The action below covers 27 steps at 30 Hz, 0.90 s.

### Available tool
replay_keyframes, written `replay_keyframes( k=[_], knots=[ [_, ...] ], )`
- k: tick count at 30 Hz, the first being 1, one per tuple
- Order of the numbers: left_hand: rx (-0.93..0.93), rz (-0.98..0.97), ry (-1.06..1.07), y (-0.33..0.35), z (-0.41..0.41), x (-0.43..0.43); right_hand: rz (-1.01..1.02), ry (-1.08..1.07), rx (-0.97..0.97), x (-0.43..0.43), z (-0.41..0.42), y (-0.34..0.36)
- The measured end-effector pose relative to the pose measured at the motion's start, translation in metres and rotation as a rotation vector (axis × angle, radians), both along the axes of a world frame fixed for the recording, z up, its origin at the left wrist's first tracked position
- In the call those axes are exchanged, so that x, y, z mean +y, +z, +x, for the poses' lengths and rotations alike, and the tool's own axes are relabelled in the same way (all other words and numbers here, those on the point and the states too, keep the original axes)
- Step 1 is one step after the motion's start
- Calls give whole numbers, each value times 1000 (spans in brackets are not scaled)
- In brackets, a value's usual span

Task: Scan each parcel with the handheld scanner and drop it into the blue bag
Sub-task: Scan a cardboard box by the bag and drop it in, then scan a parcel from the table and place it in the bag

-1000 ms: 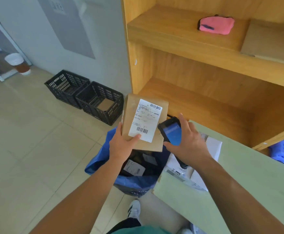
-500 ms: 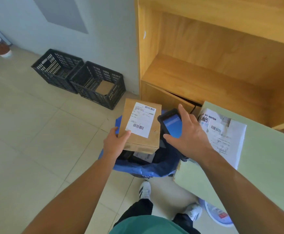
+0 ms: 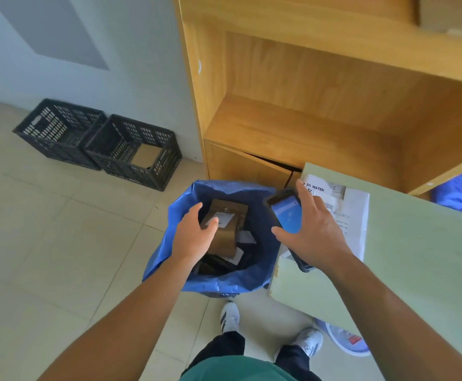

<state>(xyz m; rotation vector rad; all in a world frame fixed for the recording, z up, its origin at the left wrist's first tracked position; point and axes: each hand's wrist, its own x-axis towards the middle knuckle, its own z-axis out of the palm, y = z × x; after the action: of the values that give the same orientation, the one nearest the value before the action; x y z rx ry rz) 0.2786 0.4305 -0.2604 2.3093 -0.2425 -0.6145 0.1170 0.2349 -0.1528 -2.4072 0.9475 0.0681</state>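
In the head view, the left hand (image 3: pixel 197 237) hangs over the open mouth of the blue bag (image 3: pixel 169 243), fingers spread and loose, holding nothing; the brown parcel (image 3: pixel 224 229) lies just beneath its thumb, inside the bag on top of other dark and labelled parcels, label side up, so it looks let go rather than carried. The bag stands on the floor tight against the near left corner of the green table (image 3: pixel 416 257), which puts the drop a short reach from where parcels wait. The right hand (image 3: pixel 312 232) grasps the handheld scanner (image 3: pixel 286 213) by its lower body, thumb and fingers wrapped around the sides, blue screen tilted up toward the face, likely so the reading can be checked. It hovers over the table's left edge, beside a white labelled parcel (image 3: pixel 345 215) lying flat near that edge with its barcode facing up, probably the next one to scan.
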Motion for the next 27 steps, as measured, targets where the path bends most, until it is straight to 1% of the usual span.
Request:
replay_keyframes(
  k=[5, 11, 15, 18, 20, 23, 25, 27],
  knots=[
    [-69, 1, -170, 13, -17, -46, 6, -77, 8, -20, -31, -2],
    [-149, 54, -443, 29, -53, -119, 5, -191, 23, -55, -87, -5],
    [-187, 163, -665, 12, -73, -157, 25, -269, 30, -74, -123, -12],
    [-176, 220, -783, -6, -85, -177, 49, -313, 29, -83, -144, -21],
    [-158, 324, -886, -20, -94, -186, 63, -332, 42, -86, -155, -27],
    [-231, 378, -1059, -44, -103, -188, 83, -342, 51, -88, -166, -36],
    [-262, 386, -1072, -54, -110, -183, 100, -349, 47, -88, -171, -39],
    [-295, 342, -1017, -59, -118, -179, 109, -352, 60, -89, -174, -39]
  ],
)
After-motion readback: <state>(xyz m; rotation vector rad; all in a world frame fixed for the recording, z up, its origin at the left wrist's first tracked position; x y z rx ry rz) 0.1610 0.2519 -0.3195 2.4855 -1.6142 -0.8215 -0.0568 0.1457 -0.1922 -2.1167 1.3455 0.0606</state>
